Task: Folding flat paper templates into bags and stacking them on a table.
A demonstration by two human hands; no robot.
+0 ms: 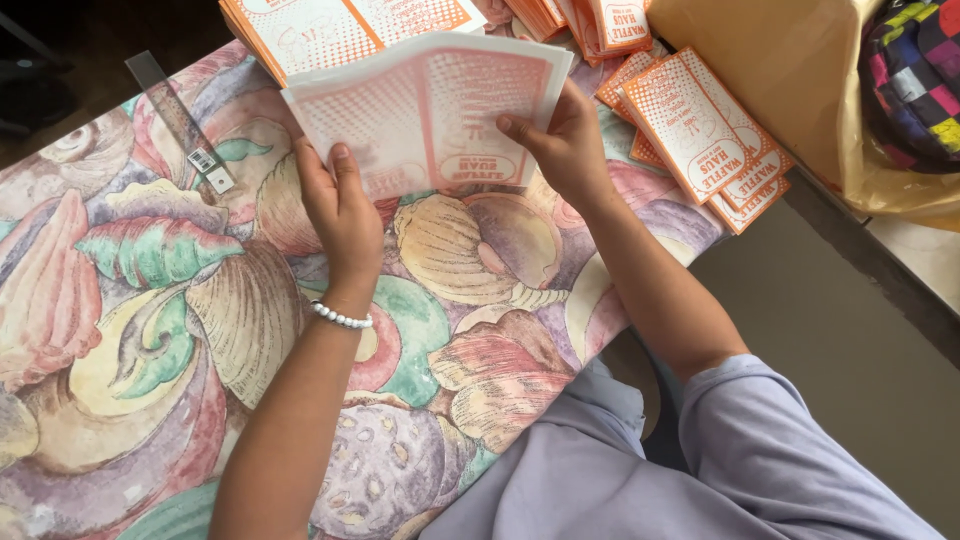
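Note:
Both hands hold one white sheet printed in orange [425,110], lifted slightly above the table and bowed upward in the middle. My left hand [340,215] grips its near left edge, thumb on top; a white bead bracelet [340,318] circles that wrist. My right hand [562,145] grips the near right edge. A stack of similar orange-printed sheets [330,30] lies just beyond the held one.
The table wears a shell-patterned cloth [150,300]. A clear ruler [180,120] lies at the left. Folded orange-printed bags [700,135] are fanned out at the right, more at the top [590,20]. A brown paper bag [790,70] and a colourful checked bag [915,80] sit far right.

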